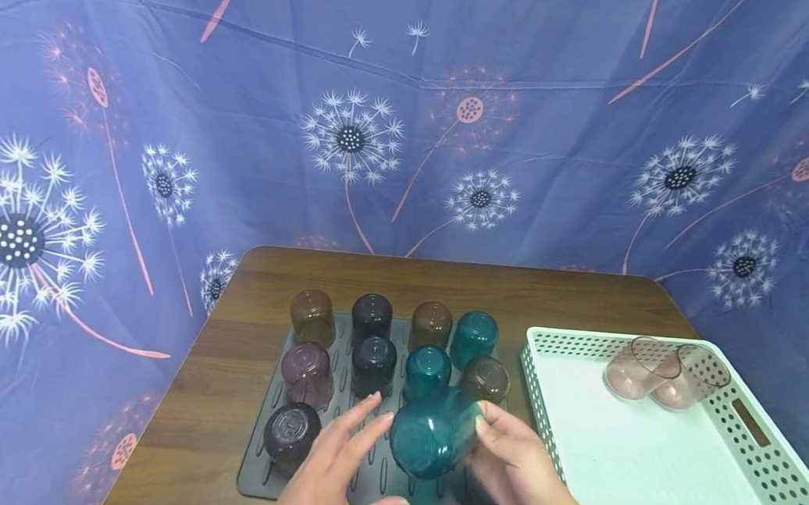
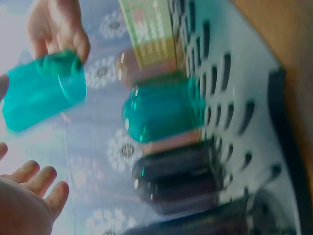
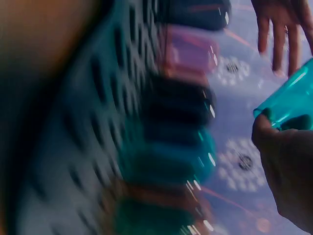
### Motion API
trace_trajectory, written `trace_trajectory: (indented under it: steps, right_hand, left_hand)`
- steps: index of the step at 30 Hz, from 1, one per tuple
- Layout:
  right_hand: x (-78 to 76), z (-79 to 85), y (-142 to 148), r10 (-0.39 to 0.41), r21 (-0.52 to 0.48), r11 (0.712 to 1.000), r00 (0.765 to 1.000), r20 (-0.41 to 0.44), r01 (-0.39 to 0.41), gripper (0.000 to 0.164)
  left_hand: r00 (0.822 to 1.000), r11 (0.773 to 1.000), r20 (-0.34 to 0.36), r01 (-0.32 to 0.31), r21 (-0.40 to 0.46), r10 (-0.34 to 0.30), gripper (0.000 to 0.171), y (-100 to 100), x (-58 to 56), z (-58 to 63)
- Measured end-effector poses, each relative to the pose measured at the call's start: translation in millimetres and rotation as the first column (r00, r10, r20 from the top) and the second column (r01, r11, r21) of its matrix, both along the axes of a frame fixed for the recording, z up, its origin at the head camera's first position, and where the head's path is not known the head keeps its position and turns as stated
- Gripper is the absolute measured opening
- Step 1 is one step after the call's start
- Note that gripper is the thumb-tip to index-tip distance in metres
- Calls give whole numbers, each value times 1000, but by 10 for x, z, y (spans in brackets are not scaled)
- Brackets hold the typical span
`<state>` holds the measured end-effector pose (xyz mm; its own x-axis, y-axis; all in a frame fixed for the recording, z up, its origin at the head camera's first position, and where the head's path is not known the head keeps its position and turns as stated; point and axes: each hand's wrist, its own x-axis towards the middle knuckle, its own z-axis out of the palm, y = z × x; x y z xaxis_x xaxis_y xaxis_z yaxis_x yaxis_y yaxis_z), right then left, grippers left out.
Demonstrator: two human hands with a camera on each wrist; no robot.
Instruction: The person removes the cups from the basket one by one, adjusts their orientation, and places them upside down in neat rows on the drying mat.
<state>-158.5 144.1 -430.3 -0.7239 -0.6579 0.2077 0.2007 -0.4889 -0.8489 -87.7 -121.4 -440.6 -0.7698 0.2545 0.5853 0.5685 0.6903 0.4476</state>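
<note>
My right hand (image 1: 520, 464) pinches a teal glass (image 1: 422, 441) by its rim, above the front of a grey drying mat (image 1: 383, 478). The glass is tilted, its base toward my left hand (image 1: 333, 467). That left hand has spread fingers close to the glass and holds nothing; in the left wrist view a gap shows between most of its fingers and the held glass (image 2: 46, 95). Upside-down glasses stand in rows on the mat: a black one (image 1: 291, 436), a purple one (image 1: 307, 371), another teal one (image 1: 427, 370), an amber-brown one (image 1: 486, 379) and several more behind.
To the right stands a white perforated basket (image 1: 649, 477) with two pinkish glasses (image 1: 632, 370) leaning at its far right corner. Everything sits on a wooden table (image 1: 188, 425). Behind it hangs a blue dandelion-patterned cloth (image 1: 266, 118).
</note>
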Motion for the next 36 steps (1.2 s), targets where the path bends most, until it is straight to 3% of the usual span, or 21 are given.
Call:
trace_trajectory:
  steps: [3,6,10,15,18,20,22,25,27,30,33,36]
  right_hand:
    - [42,-129,-150,115,-107,989,986,123,-102,43]
    - [60,-261,-250,222,-200,963,954,201,-182,51]
    - [69,-405,-338,297,-227,944,915,272,-239,53]
    - [59,-465,-380,275,-128,961,878,391,-244,53]
    - [44,-429,-374,127,91,979,892,434,-184,58]
    - [38,-395,-363,-19,273,956,908,418,-106,56]
    - [42,-360,-338,-155,423,906,906,394,-30,49]
    - [51,-306,-274,-260,525,850,902,344,45,43]
    - [50,-265,-212,-260,547,836,915,308,54,39]
    - [28,-170,-89,-185,579,815,956,229,19,35]
    - [20,-33,71,-100,645,764,989,109,6,34]
    - [11,140,251,-51,704,708,999,-11,44,34]
  left_hand:
    - [1000,1000,8,23,1,-23,93,76,11,-27]
    - [999,999,42,24,30,-25,95,130,17,-38]
    - [995,998,98,19,59,-25,90,174,11,-65]
    - [991,997,133,-26,74,16,88,206,-13,-112]
    - [986,994,147,-85,62,75,93,218,-37,-118]
    - [983,991,137,-127,45,120,95,224,-61,-123]
    - [976,985,139,-171,26,165,95,229,-85,-132]
    - [961,977,184,-212,12,206,89,234,-124,-151]
    - [942,971,240,-240,1,233,84,238,-145,-159]
    - [915,964,310,-265,-16,257,80,242,-179,-170]
    - [891,956,353,-290,-43,286,79,257,-208,-190]
    - [879,951,368,-305,-52,302,78,259,-232,-224]
